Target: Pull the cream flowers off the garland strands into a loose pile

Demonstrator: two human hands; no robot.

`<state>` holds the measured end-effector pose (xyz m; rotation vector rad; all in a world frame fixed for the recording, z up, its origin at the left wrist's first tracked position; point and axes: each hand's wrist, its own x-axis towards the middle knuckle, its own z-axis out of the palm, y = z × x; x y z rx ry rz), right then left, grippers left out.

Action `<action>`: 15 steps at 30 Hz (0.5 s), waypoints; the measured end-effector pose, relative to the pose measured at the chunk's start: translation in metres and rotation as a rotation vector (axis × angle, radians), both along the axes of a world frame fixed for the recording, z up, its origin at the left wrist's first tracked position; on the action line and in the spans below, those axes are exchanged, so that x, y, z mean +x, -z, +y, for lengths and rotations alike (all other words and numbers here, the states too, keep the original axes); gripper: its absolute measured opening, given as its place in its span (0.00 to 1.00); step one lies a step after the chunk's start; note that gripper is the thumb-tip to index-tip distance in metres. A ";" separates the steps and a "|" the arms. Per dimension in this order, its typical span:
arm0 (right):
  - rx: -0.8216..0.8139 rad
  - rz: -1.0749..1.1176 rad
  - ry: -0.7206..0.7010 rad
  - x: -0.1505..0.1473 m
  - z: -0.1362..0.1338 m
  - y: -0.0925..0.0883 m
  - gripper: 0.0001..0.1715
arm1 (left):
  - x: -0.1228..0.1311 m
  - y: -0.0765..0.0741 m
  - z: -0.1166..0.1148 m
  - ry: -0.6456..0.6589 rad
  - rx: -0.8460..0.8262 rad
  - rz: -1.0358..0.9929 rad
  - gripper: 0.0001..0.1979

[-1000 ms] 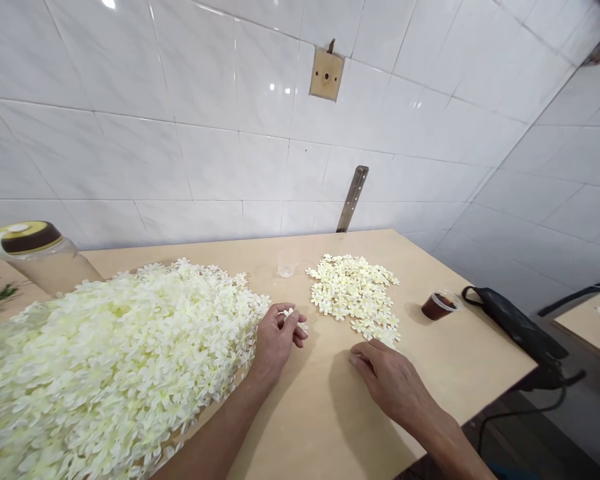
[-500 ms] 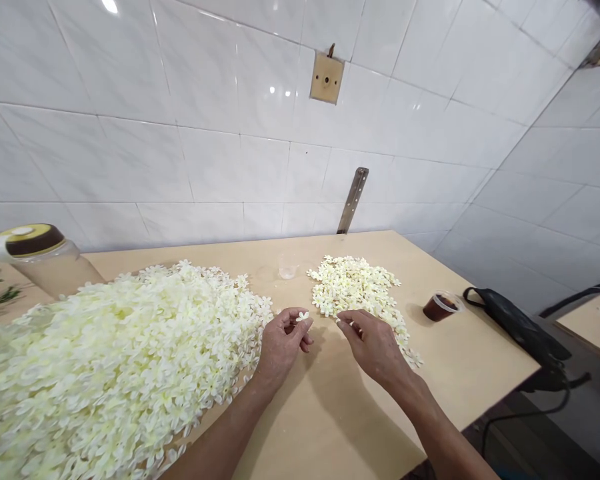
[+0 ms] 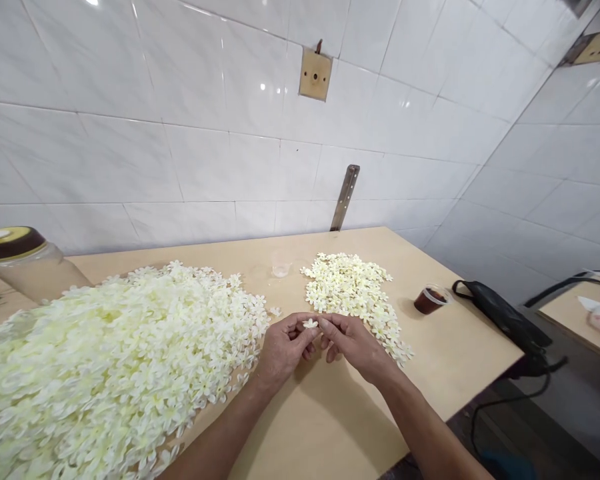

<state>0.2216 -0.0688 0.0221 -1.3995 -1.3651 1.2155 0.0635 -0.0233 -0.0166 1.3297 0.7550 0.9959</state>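
My left hand (image 3: 284, 347) pinches a small white artificial flower (image 3: 311, 324) between thumb and fingertips. Against it, from the right, comes my right hand (image 3: 353, 343), its thumb and fingers pressed together at the flower's edge; whatever they hold is hidden. A big heap of white and pale yellow flowers (image 3: 130, 353) spreads over the table to the left of my left hand. Just beyond my right hand lies a smaller pile of similar flowers (image 3: 350, 283), several of them trailing down its right side.
A small clear cup (image 3: 281, 267) stands between the piles. To the right are a cup of dark red-brown liquid (image 3: 430, 300) and a black bag (image 3: 505, 320) at the table edge (image 3: 460, 407). A clear jar (image 3: 43, 270) with a yellow-brown lid stands at the left. The tiled wall (image 3: 200, 160) closes the back.
My right hand has moved left from the smaller pile and now meets my left hand at the flower. The view has turned slightly to the right.
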 end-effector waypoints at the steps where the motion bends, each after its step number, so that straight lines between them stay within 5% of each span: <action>1: -0.017 0.036 -0.014 -0.001 0.001 0.000 0.26 | 0.000 0.001 -0.001 0.013 0.015 0.006 0.17; 15: -0.083 0.107 -0.027 0.008 0.028 0.017 0.25 | -0.001 0.003 0.006 0.015 -0.154 -0.050 0.22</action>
